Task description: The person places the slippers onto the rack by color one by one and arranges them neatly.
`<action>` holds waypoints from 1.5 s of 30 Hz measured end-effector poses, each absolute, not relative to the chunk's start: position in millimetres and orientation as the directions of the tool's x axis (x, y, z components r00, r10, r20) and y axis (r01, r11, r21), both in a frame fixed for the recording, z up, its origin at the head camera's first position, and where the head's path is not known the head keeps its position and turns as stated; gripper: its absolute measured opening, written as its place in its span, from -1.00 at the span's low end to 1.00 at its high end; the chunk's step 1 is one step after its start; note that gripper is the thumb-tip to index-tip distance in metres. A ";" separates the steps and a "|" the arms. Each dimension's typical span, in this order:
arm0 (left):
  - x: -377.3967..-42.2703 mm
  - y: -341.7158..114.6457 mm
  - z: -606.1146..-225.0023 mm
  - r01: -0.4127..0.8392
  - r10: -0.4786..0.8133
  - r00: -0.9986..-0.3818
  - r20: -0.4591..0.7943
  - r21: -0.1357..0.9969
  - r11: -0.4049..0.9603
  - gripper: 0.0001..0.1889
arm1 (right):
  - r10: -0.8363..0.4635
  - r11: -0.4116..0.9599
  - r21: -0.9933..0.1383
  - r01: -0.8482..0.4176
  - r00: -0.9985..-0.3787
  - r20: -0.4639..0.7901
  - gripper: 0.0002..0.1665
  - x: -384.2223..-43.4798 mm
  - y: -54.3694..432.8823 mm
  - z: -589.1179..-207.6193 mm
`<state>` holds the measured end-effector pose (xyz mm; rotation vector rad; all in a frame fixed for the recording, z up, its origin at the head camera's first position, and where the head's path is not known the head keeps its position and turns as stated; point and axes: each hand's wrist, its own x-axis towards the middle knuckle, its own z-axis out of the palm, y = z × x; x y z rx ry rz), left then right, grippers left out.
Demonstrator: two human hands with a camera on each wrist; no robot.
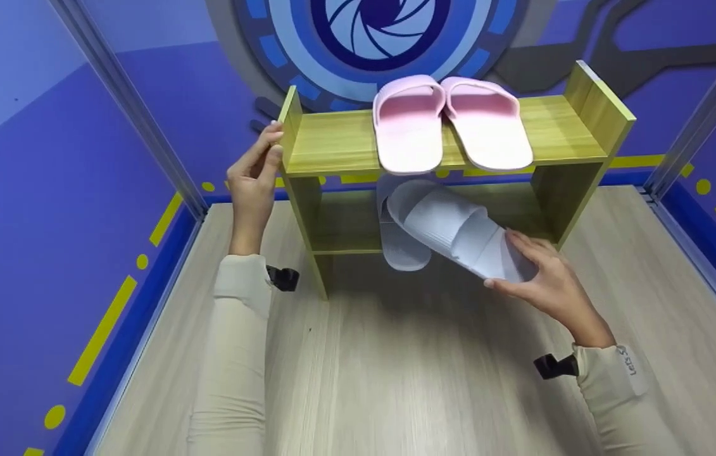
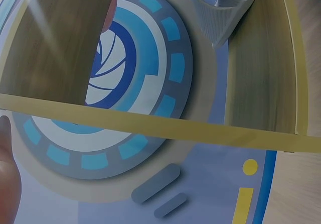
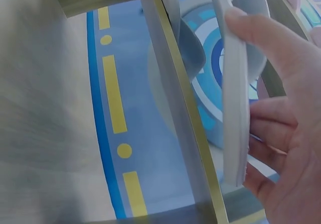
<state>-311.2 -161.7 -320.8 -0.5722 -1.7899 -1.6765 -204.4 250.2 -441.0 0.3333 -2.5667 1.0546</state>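
Observation:
My right hand (image 1: 551,278) pinches a light grey slide slipper (image 1: 446,225) near its heel, thumb on one edge and fingers on the other. The slipper slants, toe end toward the lower shelf. In the right wrist view this slipper (image 3: 234,103) appears edge-on above the shelf's front edge (image 3: 188,91). Its mate, another grey slipper (image 1: 405,247), rests on the lower shelf, partly hidden behind it. With bent fingertips my left hand (image 1: 255,174) touches the upper left side panel of the wooden shoe rack (image 1: 332,142). The left wrist view shows only the thumb (image 2: 7,174), outside the panel.
A pair of pink slippers, left one (image 1: 411,142) and right one (image 1: 494,136), stands on the top shelf, heels at its front edge. Behind the rack is a printed blue wall (image 1: 187,82). Wood-look floor (image 1: 395,367) stretches in front.

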 end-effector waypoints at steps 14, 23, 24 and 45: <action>-315.2 -163.5 -324.9 0.704 -0.082 -0.698 0.711 0.703 0.102 -0.71 | 0.074 0.721 -0.623 -0.304 -0.860 0.505 -0.02 -214.1 227.8 -441.5; -313.5 -163.0 -323.3 0.690 -0.099 -0.712 0.695 0.719 0.087 -0.73 | 0.176 0.722 -0.649 -0.240 -0.844 0.507 -0.03 -221.7 215.0 -444.1; -313.1 -163.2 -323.3 0.688 -0.099 -0.714 0.693 0.721 0.087 -0.73 | 0.186 0.726 -0.649 -0.227 -0.844 0.503 -0.03 -222.6 213.6 -444.4; -313.7 -160.9 -321.8 0.693 -0.095 -0.712 0.696 0.718 0.069 -0.72 | 0.341 0.721 -0.684 -0.109 -0.804 0.488 -0.27 -243.3 204.3 -449.8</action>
